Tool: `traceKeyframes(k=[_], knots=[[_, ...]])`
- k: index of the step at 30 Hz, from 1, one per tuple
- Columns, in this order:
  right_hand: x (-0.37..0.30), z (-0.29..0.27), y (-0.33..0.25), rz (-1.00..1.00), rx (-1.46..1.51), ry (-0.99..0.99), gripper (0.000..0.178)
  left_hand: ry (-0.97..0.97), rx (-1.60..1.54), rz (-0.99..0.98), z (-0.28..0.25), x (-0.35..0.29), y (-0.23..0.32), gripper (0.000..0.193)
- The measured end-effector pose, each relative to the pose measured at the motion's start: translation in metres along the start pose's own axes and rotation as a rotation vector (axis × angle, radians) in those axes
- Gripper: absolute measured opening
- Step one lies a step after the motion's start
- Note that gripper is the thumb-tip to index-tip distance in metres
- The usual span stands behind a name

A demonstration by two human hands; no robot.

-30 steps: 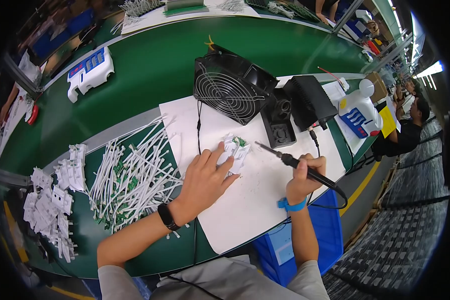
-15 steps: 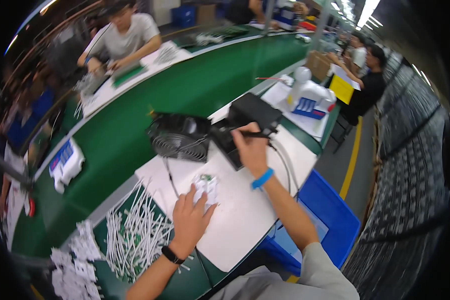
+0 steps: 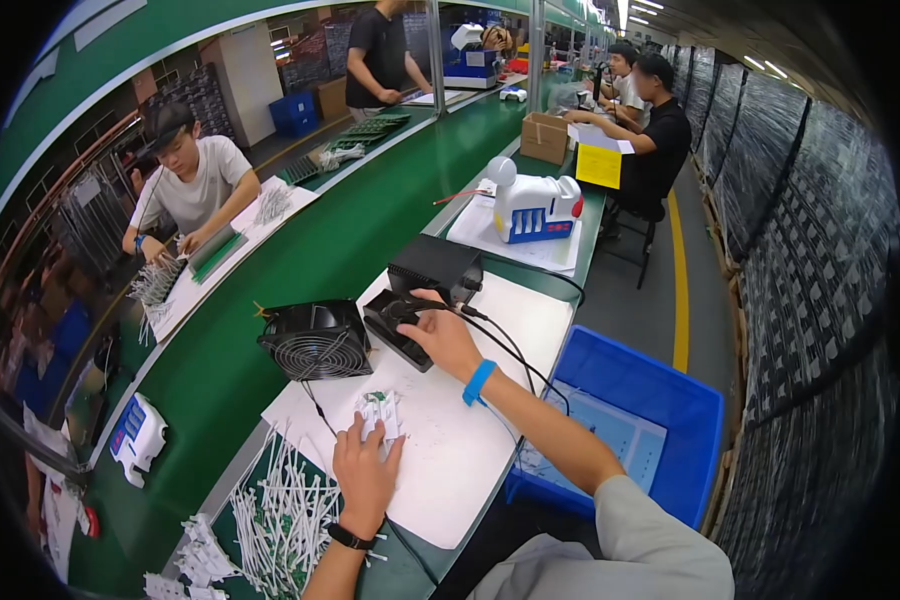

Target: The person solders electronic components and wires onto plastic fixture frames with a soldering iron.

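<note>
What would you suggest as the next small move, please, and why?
I'd probably check that the soldering iron is secure in the black stand: the right grip is at the stand and hides much of the iron, while the left grip has its fingers spread on the white plastic part.

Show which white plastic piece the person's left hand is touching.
The white plastic piece with a green patch, touched by the left hand, on the white sheet; others lie left of the thin white cables.
</note>
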State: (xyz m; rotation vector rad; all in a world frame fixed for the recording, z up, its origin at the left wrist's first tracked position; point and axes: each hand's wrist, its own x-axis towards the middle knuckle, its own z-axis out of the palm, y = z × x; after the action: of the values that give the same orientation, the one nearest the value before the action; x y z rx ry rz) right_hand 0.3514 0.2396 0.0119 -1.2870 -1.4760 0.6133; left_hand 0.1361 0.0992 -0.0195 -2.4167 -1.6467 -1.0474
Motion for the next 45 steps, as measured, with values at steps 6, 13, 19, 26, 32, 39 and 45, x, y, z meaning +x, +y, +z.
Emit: traceKeyframes(k=[6, 13, 19, 26, 32, 39, 45], knots=[[-0.056, -0.012, 0.010, -0.046, -0.048, 0.055, 0.024, 0.013, -0.034, -0.018, 0.001, -0.001, 0.008, 0.032], [-0.068, -0.001, 0.027, -0.090, 0.075, 0.040, 0.032, -0.020, -0.111, -0.069, -0.005, 0.004, -0.004, 0.033], [-0.069, -0.010, 0.021, -0.033, 0.067, -0.046, 0.031, -0.022, -0.099, -0.203, -0.076, 0.006, 0.012, 0.034], [-0.073, -0.019, 0.012, -0.003, 0.087, -0.029, 0.035, 0.223, 0.144, -0.497, -0.202, -0.070, -0.038, 0.033], [-0.078, -0.013, 0.005, 0.022, 0.099, -0.070, 0.040, 0.492, 0.447, -0.732, -0.248, -0.163, -0.091, 0.031], [-0.078, -0.013, 0.007, 0.012, 0.123, -0.074, 0.043, 0.476, 0.466, -0.791, -0.214, -0.221, -0.089, 0.033], [-0.077, -0.010, 0.010, -0.015, 0.143, -0.096, 0.046, 0.375, 0.433, -0.807, -0.204, -0.220, -0.097, 0.050]])
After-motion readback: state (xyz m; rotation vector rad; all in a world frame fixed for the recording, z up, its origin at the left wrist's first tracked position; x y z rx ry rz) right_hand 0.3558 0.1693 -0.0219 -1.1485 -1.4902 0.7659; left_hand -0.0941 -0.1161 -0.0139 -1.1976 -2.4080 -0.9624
